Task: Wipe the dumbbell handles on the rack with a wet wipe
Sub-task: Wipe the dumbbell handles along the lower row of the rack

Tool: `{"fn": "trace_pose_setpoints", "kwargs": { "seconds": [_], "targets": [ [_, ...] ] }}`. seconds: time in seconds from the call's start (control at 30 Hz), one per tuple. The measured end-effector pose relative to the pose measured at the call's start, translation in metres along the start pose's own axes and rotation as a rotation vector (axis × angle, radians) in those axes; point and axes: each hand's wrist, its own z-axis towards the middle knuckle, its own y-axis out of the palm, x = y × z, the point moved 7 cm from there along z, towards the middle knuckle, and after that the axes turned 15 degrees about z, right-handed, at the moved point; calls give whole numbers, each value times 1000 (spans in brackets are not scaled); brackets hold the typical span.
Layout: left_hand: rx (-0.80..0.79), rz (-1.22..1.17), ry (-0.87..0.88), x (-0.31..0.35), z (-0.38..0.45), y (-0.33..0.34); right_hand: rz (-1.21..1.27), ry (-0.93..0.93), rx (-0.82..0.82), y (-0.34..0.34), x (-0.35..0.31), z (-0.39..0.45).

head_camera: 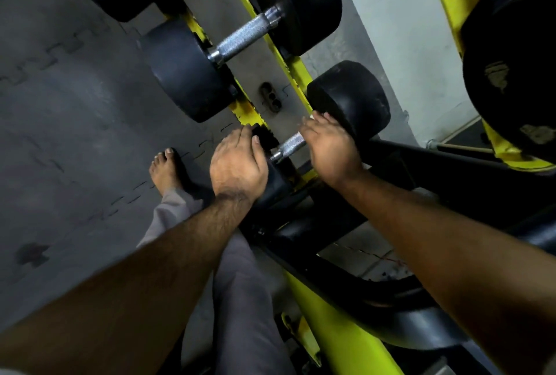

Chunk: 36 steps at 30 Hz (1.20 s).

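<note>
A black dumbbell lies across the yellow rack point(293, 69), and part of its knurled steel handle point(288, 145) shows between my hands. My left hand point(237, 164) curls over its near rubber head point(278, 183). At the handle's far end, against the far head point(349, 97), my right hand point(328, 148) wraps round the bar. A white sliver of wet wipe point(312, 117) shows at its fingertips; the rest is hidden under the hand. A bigger dumbbell with a bare handle point(243, 37) sits further along the rack.
My bare foot point(167, 168) stands on grey interlocking floor mats point(75, 103) to the left. A thick yellow rack post point(331, 329) runs below my right forearm. More large black dumbbells point(511, 73) sit on an upper shelf at right, by a white wall point(391, 28).
</note>
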Motion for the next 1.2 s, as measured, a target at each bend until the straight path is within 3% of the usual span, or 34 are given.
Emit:
{"fn": "trace_pose_setpoints", "kwargs": {
  "seconds": [0.03, 0.17, 0.33, 0.47, 0.6, 0.9, 1.07, 1.2],
  "targets": [
    [0, -3, -10, 0, 0, -1, -10, 16, -36, 7, -9, -1],
    [1, 2, -35, 0, -1, -1, 164, -246, -164, 34, -55, -11],
    [17, 10, -30, 0, -2, -3, 79, -92, -100, 17, -17, 2],
    [29, -1, -25, 2, -1, -5, 134, -245, -145, 31, -41, -16],
    [22, -2, -33, 0, 0, -3, -35, -46, -17, 7, 1, -10],
    [14, -2, -45, 0, -2, -4, -299, 75, -81, 16, -6, -33],
    [20, -1, -36, 1, -2, -6, -135, -179, -179, 34, -37, -34],
    [5, 5, -39, 0, -2, -4, -108, -221, -136, 24, -19, -15]
  ]
}}
